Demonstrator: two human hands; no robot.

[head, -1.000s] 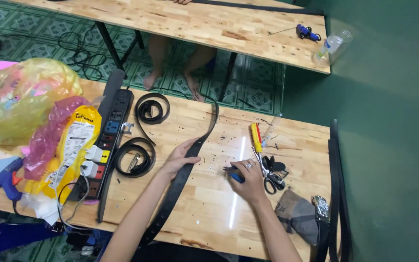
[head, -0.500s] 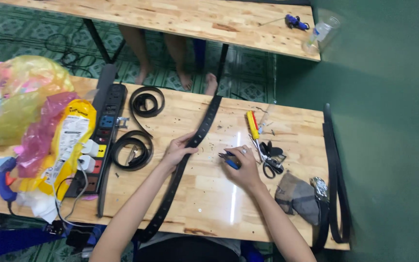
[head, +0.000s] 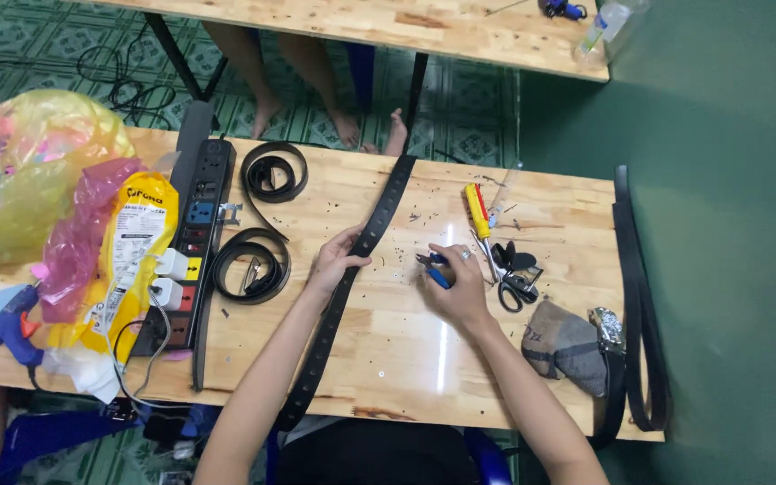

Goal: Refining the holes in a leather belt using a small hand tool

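Fingers of left hand [head: 334, 262] pressing flat on belt [head: 352, 274], running 1 to 7 o'clock across table [head: 406, 350]; right hand [head: 458, 286], at 3 o'clock just beside, clamping blue-handled tool [head: 433, 268].

Yellow printed packet [head: 136, 242] beside yellow bag [head: 24, 171].

Long black punched belt [head: 352, 269] lying flat, diagonal across the wooden table, far end right, near end hanging over the near edge; small blue-handled tool [head: 433, 268] just right of it.
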